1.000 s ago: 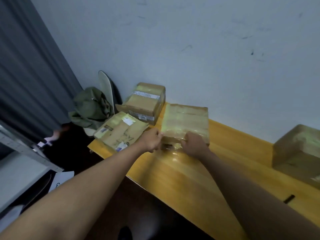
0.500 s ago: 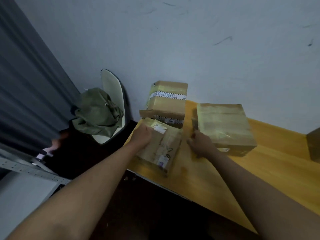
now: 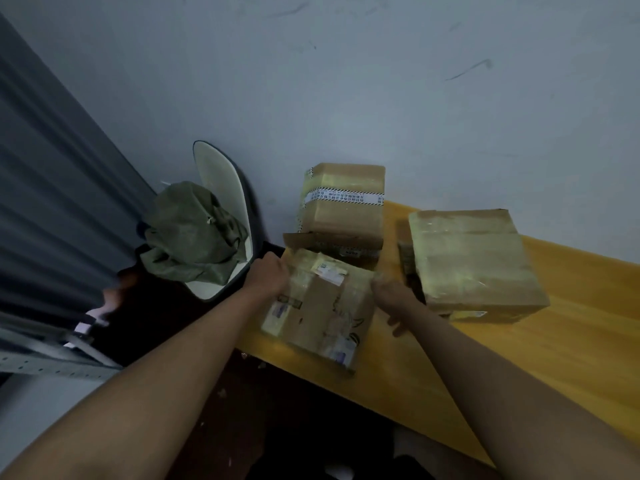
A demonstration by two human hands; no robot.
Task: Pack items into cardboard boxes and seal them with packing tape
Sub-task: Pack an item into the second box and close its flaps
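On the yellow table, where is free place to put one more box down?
The table is bare in front of the large taped box, right of the right hand. The far left corner is crowded: the labelled box under the left hand sits against the striped-tape box.

Looks like a back room used for parcel packing: taped cardboard boxes (image 3: 341, 206) crowd the corner of a yellow wooden desk (image 3: 554, 358) beyond the fingers (image 3: 277, 271), against a bare scuffed wall (image 3: 381, 98). Left of them, a chair (image 3: 221, 188) carries a green bag (image 3: 194, 230), with grey metal shelving (image 3: 52, 358) lower left.
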